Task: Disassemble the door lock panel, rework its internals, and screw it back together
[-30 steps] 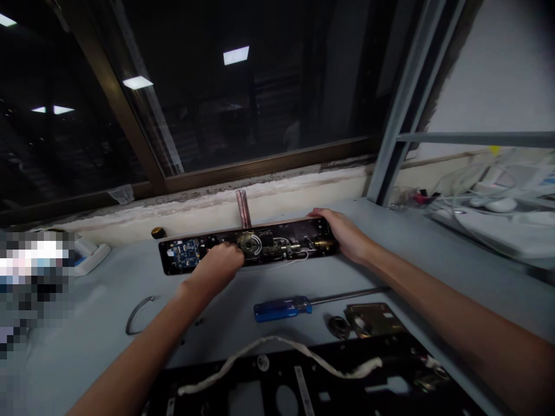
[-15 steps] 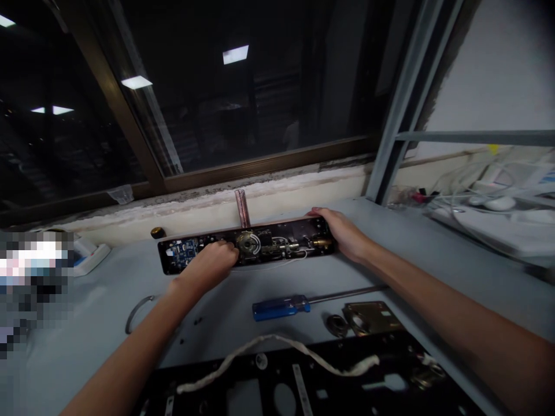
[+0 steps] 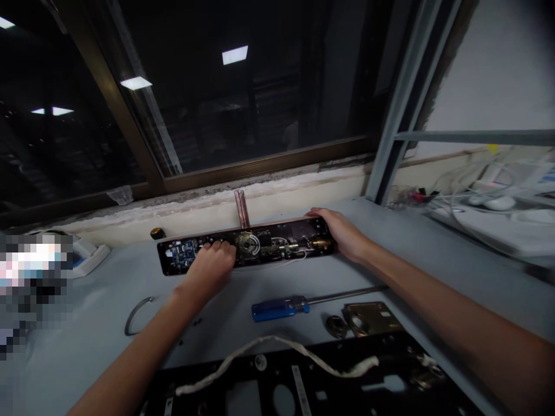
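A long black lock housing (image 3: 288, 231) lies open toward me at the back of the table. Inside it show a blue circuit board (image 3: 184, 252), a round brass-coloured disc (image 3: 248, 245) and thin white wires. My right hand (image 3: 340, 231) is wrapped round the housing's right end. My left hand (image 3: 215, 260) is curled in a fist over the housing's middle-left, between board and disc; its fingertips and anything in them are hidden. In front lies a screwdriver (image 3: 277, 309) with a clear blue handle, untouched.
A brass-coloured plate (image 3: 376, 319) and a dark ring (image 3: 336, 326) lie to the right of the screwdriver. Nearest me is a large black panel (image 3: 333, 364) with a white wrapped cable (image 3: 243, 348). A curved metal handle (image 3: 133, 316) lies left; a grey metal frame (image 3: 401, 115) stands right.
My left hand has shifted slightly left along the housing, with its knuckles turned a little. My right hand and the housing stay nearly in place.
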Available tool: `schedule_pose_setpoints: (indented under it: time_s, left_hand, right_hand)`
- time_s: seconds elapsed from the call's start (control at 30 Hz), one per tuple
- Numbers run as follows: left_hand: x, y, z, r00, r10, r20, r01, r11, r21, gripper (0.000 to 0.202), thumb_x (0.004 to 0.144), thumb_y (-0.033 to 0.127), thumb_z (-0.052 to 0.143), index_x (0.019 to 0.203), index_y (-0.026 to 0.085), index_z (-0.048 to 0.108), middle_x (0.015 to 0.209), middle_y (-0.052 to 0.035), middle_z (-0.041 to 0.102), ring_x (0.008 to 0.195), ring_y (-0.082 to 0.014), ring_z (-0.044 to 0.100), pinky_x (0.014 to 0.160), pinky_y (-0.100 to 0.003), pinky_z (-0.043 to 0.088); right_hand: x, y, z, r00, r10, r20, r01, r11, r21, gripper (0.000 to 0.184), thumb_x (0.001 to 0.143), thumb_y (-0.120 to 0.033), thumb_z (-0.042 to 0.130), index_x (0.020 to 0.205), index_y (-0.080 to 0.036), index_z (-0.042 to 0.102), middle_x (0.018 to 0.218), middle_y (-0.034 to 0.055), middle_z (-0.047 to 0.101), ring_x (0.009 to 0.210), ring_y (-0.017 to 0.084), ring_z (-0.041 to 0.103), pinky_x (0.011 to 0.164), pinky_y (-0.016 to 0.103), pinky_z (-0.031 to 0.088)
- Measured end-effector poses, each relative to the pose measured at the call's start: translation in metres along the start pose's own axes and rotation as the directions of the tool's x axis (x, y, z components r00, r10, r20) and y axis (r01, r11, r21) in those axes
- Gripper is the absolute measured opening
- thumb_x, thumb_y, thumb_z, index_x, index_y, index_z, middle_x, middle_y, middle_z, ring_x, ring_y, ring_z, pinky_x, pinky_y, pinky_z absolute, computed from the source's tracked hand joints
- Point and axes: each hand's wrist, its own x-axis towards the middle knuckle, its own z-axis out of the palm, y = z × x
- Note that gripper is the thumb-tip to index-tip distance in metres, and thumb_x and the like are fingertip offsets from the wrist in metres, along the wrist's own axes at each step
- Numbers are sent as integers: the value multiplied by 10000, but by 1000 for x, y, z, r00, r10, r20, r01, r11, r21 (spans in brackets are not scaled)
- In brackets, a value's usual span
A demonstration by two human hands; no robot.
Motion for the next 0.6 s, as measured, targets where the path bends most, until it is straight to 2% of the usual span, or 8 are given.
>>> schedule_pose_setpoints:
  time_s: [0.1, 0.2, 0.37, 0.6]
  left_hand:
    - [-4, 0, -1, 985, -169, 31, 171, 982, -78, 233, 826, 113, 339, 906, 108, 558, 849, -137, 640, 784, -255, 631, 636, -344, 480]
    - [-4, -4, -1, 954, -282, 100, 295, 942, -158, 243, 860, 191, 345, 923, 132, 572, 802, -113, 671, 754, -240, 649, 649, -322, 469]
    - [-1, -7, -3, 940, -313, 134, 339, 894, -293, 246, 844, 171, 362, 920, 166, 596, 849, -79, 692, 837, -219, 640, 710, -297, 446]
    - [1, -3, -2, 931, -346, 117, 364, 899, -242, 247, 847, 196, 340, 936, 156, 568, 865, -112, 689, 838, -253, 641, 703, -321, 439]
  right_hand:
    - [0, 0, 0, 1000, -7, -4, 7, 1000, -2, 249, 668, -417, 501, 627, -188, 588, 641, -15, 583, 686, 159, 513, 629, 249, 347]
    - [0, -1, 0, 1000, -14, -8, 14, 1000, -2, 242, 670, -409, 502, 622, -189, 591, 635, -18, 583, 684, 157, 511, 632, 248, 344]
    - [-1, -2, 0, 1000, -23, 8, 23, 1000, 1, 244, 677, -412, 503, 610, -189, 578, 587, -28, 562, 647, 151, 503, 627, 247, 341]
    - [-1, -3, 0, 999, -21, 30, 21, 1000, 18, 254, 695, -404, 492, 650, -179, 602, 582, -26, 565, 649, 151, 506, 627, 245, 346]
